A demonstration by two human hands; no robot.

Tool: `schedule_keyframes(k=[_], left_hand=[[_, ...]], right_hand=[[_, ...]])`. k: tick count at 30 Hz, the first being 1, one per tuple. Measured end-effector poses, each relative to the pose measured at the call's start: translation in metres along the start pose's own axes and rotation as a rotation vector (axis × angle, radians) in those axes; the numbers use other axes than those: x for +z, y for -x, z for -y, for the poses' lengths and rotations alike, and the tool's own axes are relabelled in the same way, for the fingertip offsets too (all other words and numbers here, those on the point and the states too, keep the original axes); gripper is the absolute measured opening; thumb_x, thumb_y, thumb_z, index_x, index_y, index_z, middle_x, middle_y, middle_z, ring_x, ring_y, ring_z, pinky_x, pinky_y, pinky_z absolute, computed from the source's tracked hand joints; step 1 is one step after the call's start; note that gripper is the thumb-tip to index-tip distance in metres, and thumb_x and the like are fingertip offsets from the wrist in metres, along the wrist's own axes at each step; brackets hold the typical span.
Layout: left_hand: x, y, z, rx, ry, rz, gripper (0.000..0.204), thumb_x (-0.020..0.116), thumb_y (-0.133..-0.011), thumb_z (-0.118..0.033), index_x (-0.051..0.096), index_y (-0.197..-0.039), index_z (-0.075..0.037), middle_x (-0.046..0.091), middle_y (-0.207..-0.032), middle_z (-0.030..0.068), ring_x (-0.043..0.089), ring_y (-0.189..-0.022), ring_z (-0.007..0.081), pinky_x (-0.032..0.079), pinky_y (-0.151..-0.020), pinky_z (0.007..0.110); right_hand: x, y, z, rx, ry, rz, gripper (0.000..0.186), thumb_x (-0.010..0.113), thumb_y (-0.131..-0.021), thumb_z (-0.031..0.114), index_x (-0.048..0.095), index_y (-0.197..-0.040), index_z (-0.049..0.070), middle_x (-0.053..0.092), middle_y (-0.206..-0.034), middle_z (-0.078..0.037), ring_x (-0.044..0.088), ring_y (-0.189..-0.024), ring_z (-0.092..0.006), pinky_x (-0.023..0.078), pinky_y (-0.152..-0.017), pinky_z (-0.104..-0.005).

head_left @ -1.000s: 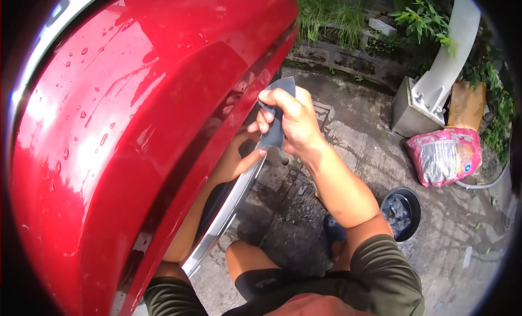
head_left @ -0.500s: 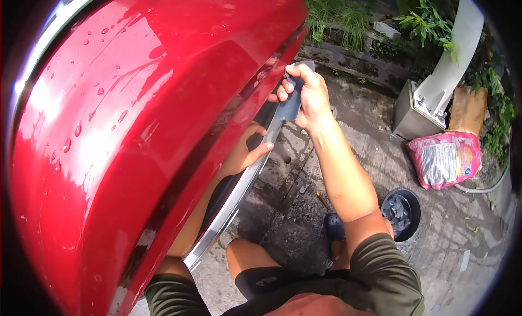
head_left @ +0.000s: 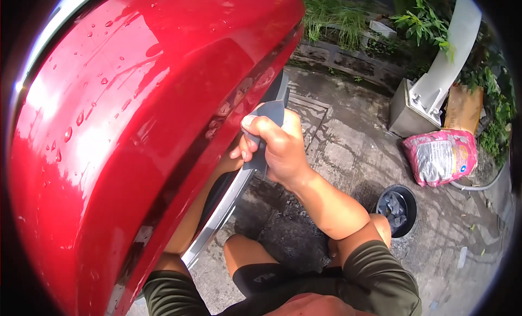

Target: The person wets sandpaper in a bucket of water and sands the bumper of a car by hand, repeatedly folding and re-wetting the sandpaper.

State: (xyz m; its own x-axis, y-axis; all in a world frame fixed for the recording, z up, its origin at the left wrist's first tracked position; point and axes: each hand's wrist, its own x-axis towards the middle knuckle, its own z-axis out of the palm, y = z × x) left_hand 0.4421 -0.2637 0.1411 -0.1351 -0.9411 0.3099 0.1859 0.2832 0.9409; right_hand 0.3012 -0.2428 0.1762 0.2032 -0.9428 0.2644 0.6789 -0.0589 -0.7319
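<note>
My right hand [head_left: 280,144] is closed around a bent grey sheet that looks like sandpaper [head_left: 272,113], thumb pressed on top. It is beside the lower edge of a glossy red car panel [head_left: 179,93], above a silver trim strip [head_left: 217,210]. The sheet's upper end sticks up past the fingers and its lower end hangs below them. My left forearm [head_left: 187,221] reaches along under the panel's edge. Only a little of my left hand [head_left: 230,162] shows behind the right hand; its fingers are mostly hidden. Water drops dot the panel.
A black bucket [head_left: 411,211] holding dark grey pieces stands on the wet concrete [head_left: 348,147] by my right knee. Farther right are a pink bag [head_left: 440,157], a piece of cardboard [head_left: 463,109] and a white post [head_left: 454,55] on a metal base. Grass and leafy plants line the far edge.
My right hand has come nearer and leftward along the panel's edge with the sandpaper, now more bent. It now covers most of my left hand, which showed on the trim before.
</note>
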Motion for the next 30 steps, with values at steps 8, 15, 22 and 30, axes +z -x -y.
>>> schedule_keyframes(k=[8, 15, 22, 30], left_hand=[[-0.020, -0.004, 0.004, 0.287, -0.967, 0.241, 0.042, 0.079, -0.075, -0.034, 0.057, -0.102, -0.010, 0.053, -0.080, 0.0038, 0.059, -0.089, 0.0148, 0.046, -0.099, 0.040], [-0.025, -0.018, 0.031, 0.371, -1.100, 0.319, 0.033, 0.081, -0.084, -0.027, 0.068, -0.103, -0.003, 0.068, -0.105, 0.0115, 0.066, -0.100, 0.0295, 0.051, -0.089, 0.038], [-0.037, -0.018, 0.031, 0.506, -1.156, 0.292, 0.030, 0.080, -0.084, -0.024, 0.066, -0.102, -0.006, 0.067, -0.098, 0.0076, 0.065, -0.095, 0.0237, 0.050, -0.088, 0.036], [-0.021, -0.003, 0.006, 0.277, -0.986, 0.244, 0.036, 0.080, -0.075, -0.016, 0.054, -0.099, -0.010, 0.054, -0.083, -0.0002, 0.058, -0.088, 0.0183, 0.043, -0.096, 0.035]], right_hand=[[-0.011, -0.016, 0.001, 0.003, -0.069, 0.035, 0.015, 0.064, -0.090, 0.009, 0.063, -0.082, -0.003, 0.057, -0.062, -0.006, 0.058, -0.052, -0.0138, 0.059, -0.059, -0.0362], [-0.063, -0.080, 0.017, -0.052, -0.088, -0.129, 0.016, 0.062, -0.089, 0.015, 0.057, -0.082, 0.002, 0.053, -0.061, -0.005, 0.057, -0.052, -0.0180, 0.060, -0.062, -0.0424], [-0.033, -0.046, 0.005, 0.003, -0.091, -0.060, 0.015, 0.062, -0.090, 0.012, 0.059, -0.082, 0.000, 0.053, -0.061, -0.005, 0.057, -0.050, -0.0174, 0.060, -0.060, -0.0412], [-0.004, -0.002, -0.001, -0.017, 0.010, 0.084, 0.015, 0.064, -0.090, 0.009, 0.062, -0.082, -0.003, 0.057, -0.063, -0.007, 0.059, -0.052, -0.0159, 0.059, -0.059, -0.0374]])
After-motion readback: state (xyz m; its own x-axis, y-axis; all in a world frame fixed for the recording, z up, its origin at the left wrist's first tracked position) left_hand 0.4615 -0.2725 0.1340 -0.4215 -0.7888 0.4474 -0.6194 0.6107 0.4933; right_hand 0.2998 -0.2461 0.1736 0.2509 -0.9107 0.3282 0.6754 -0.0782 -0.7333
